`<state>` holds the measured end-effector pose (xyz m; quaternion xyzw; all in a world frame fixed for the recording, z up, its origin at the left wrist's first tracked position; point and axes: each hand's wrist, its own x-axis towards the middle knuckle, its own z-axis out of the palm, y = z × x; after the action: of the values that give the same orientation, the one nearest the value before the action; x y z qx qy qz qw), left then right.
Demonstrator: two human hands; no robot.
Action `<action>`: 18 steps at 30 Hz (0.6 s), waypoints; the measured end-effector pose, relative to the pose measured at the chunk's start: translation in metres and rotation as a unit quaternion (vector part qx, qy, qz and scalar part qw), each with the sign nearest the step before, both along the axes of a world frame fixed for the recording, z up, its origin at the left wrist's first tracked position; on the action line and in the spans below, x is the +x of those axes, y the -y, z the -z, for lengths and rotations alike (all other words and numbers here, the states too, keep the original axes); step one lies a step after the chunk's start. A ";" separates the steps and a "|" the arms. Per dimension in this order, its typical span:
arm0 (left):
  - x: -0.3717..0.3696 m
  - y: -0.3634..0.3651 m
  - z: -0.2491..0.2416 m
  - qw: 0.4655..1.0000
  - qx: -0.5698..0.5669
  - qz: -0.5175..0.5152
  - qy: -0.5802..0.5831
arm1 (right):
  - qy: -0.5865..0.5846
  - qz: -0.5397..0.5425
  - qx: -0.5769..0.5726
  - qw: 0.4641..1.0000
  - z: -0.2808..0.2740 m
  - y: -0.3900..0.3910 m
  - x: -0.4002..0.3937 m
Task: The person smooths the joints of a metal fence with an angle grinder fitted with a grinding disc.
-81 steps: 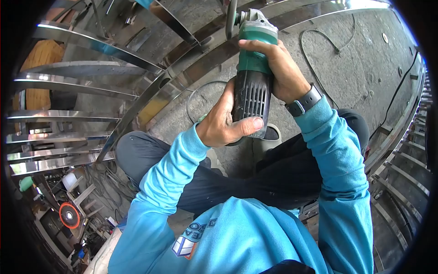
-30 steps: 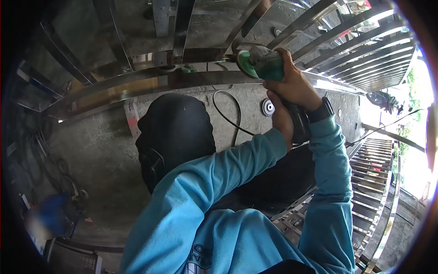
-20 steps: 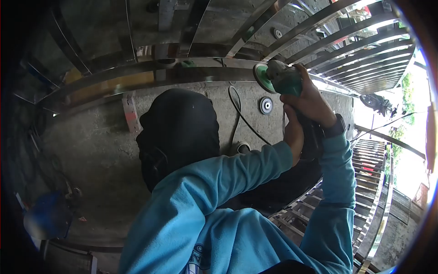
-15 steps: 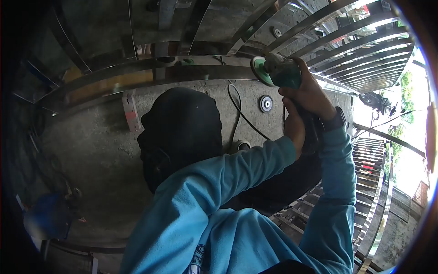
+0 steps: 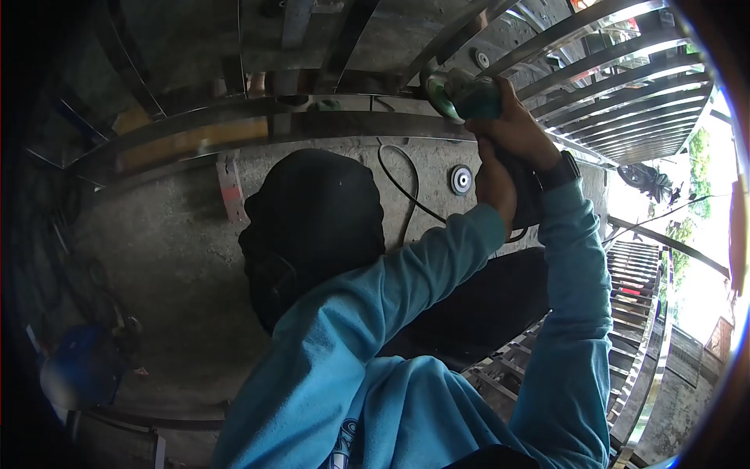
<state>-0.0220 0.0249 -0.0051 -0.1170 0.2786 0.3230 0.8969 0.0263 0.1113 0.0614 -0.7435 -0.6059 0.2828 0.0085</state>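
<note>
Change: Compared with half a second ago, the grinder point(image 5: 478, 98) is farther up in the view, and its green disc point(image 5: 442, 95) now overlaps more of the curved metal frame point(image 5: 328, 123). The loop of the cable point(image 5: 416, 176) on the floor point(image 5: 180, 258) is wider.
Right grip: The right hand point(image 5: 519, 129) is closed around the green front part of the grinder, open only as wide as this body.
Left grip: The left hand point(image 5: 497, 187) is closed around the black rear body, just below the right hand; its far fingers are hidden.
Grinder: It is tilted, held by both hands, with the disc side at the frame. If the disc really touches the metal, I cannot tell.
Count of tools: One grinder is in the hands, with one green disc on it. Two round wheels lie on the floor: the near wheel point(image 5: 461, 180) on this side of the frame, and the far wheel point(image 5: 480, 59) beyond it.
Count of others: One watch point(image 5: 571, 164) is on the right wrist, and one blue object point(image 5: 82, 367) stands at lower left. The frame has many bars, too many and too dark to count exactly.
</note>
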 end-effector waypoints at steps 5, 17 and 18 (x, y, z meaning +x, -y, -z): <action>-0.018 -0.009 -0.010 0.993 0.027 0.057 -0.098 | 0.003 0.018 0.027 0.999 0.004 -0.004 0.000; -0.007 0.016 -0.012 0.996 -0.034 0.041 -0.067 | -0.009 0.012 -0.001 1.000 -0.011 0.020 -0.006; -0.005 0.021 -0.013 0.998 -0.038 0.040 -0.031 | -0.008 0.013 -0.002 1.000 -0.012 0.026 -0.005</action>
<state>-0.0272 0.0037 0.0077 -0.1301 0.3229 0.2791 0.8950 0.0215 0.0856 0.0738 -0.7492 -0.5955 0.2897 0.0156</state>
